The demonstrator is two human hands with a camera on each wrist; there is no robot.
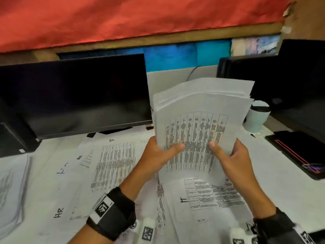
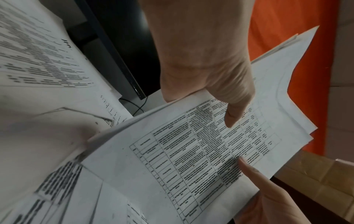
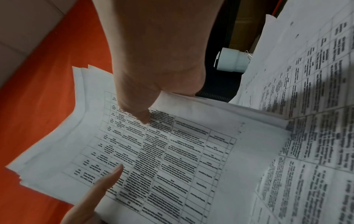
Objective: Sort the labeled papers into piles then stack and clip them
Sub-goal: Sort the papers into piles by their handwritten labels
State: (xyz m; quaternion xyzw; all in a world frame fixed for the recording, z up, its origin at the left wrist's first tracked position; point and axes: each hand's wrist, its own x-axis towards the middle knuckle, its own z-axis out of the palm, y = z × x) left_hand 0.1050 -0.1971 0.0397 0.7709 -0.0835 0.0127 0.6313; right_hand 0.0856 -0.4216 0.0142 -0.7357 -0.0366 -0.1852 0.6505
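A thick stack of printed sheets (image 1: 198, 118) stands upright above the desk, its top sheet a table of text. My left hand (image 1: 159, 154) grips the stack's left edge, thumb across the front. My right hand (image 1: 232, 155) grips the right edge the same way. The left wrist view shows the stack (image 2: 191, 151) with my left hand (image 2: 220, 84) on top and my right hand (image 2: 268, 194) lower right. Seen from the right wrist, my right hand (image 3: 153, 75) and my left hand (image 3: 91, 195) both press thumbs on the stack (image 3: 162, 159). Sheets marked "HR" (image 1: 112, 159) and a sheet marked "IT" (image 1: 207, 199) lie flat on the desk.
A dark monitor (image 1: 75, 95) stands behind the papers at left, with a black device (image 1: 14, 138) at far left. A pale cup (image 1: 256, 115) is at right. On a black pad (image 1: 297, 152) lie coloured paper clips (image 1: 313, 167).
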